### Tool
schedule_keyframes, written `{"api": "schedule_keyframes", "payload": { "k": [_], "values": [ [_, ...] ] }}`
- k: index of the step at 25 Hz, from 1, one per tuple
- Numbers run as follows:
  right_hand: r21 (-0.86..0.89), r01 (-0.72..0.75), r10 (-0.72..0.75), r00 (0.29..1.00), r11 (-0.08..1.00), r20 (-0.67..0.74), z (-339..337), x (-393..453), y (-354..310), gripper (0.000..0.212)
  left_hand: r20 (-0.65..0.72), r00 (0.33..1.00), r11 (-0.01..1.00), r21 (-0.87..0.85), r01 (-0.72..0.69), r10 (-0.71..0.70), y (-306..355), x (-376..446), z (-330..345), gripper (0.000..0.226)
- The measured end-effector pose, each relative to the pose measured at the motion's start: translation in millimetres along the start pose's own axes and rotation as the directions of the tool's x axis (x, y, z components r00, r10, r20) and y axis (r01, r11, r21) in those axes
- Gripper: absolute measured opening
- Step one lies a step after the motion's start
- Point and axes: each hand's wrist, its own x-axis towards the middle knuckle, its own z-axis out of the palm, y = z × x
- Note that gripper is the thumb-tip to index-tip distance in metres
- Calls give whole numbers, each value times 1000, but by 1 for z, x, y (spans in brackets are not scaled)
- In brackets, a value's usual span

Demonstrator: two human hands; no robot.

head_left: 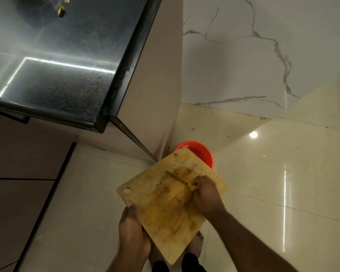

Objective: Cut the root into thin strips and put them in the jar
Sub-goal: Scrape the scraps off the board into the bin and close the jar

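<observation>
head view: desk (53, 79) upper left carries a few root scraps (61, 10); no jar seen. left hand (133, 230) grips board (165, 209) edge; stiff, light, tilted over red bin (202, 152). right hand (205, 193) pinches yellow-handled knife (191, 185), blade flat on board. residue looks sticky; judged to need scraping.

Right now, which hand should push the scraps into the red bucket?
Probably the right hand: it holds the knife on the board, nearer the red bucket. The left hand grips the board's edge.
</observation>
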Motion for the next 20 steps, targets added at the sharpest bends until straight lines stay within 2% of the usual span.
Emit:
{"api": "schedule_keyframes", "payload": {
  "k": [2, 3, 6, 8, 11, 13, 15, 17, 20],
  "values": [
    [1, -129, 129, 990, 992, -51, -4, 8, 4, 20, -26, 1000, 1000, 4, 3, -3, 0, -1, -5, 45],
    [19, -112, 112, 993, 994, -42, -3, 8, 1, 20, -35, 999, 1000, 9, 3, -3, 1, -1, -6, 45],
    [53, 90, -95, 990, 994, 102, 3, -5, -20, 13, -51, 999, 1000, 18, -7, 8, 3, -1, -4, 43],
    [38, 122, -126, 986, 992, 109, 6, -4, -22, 13, -62, 998, 1000, 24, -20, 21, 7, -1, -3, 40],
    [14, -37, 38, 999, 999, -29, 3, 19, -8, 17, -62, 998, 998, 54, -27, 31, 10, 1, -9, 38],
    [15, -185, 186, 979, 983, -81, -4, 35, 1, 20, -47, 998, 998, 58, -27, 29, 12, 2, -15, 38],
    [17, -268, 268, 954, 963, -132, -9, 47, 7, 22, -38, 999, 998, 59, -23, 25, 12, 4, -21, 39],
    [41, -251, 254, 957, 967, -140, -9, 51, 5, 23, -46, 999, 998, 64, -26, 29, 12, 8, -24, 40],
    [97, -155, 156, 988, 983, -2, 3, 49, -11, 16, -49, 998, 998, 60, -25, 28, 11, 11, -25, 41]
  ]
}}
